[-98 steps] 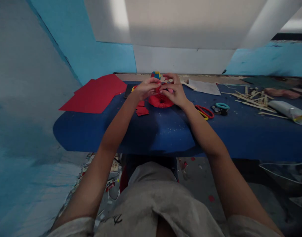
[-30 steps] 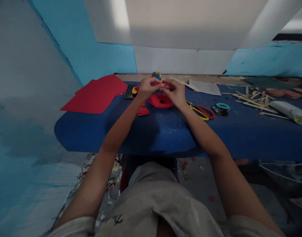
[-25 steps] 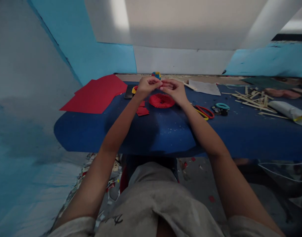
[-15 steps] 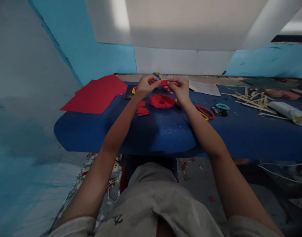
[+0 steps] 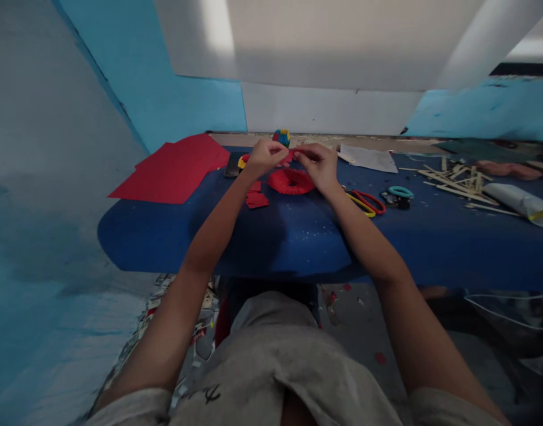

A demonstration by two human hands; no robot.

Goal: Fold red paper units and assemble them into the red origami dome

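Observation:
Over the blue table (image 5: 298,248), my left hand (image 5: 264,156) and my right hand (image 5: 320,164) are close together, both pinching one small piece of red paper (image 5: 288,156). The fingers partly cover that piece. Just below them lies a round red ring of folded paper (image 5: 291,182), dark at its centre. Several small cut pieces of red paper (image 5: 257,199) rest left of the ring, near my left forearm. Behind the hands stands a small blue, yellow and red folded-paper object (image 5: 282,138).
Large red paper sheets (image 5: 169,171) lie at the left. Right of my forearm are red-and-yellow-handled scissors (image 5: 369,202), a light-blue ring-shaped item (image 5: 399,191), and a pile of thin wooden sticks (image 5: 460,180). A white paper (image 5: 369,158) lies near the back edge; the wall rises behind.
My right hand has shifted slightly left, nearer my left hand, and its grip on the red paper has altered. Less of the paper shows between the fingers.

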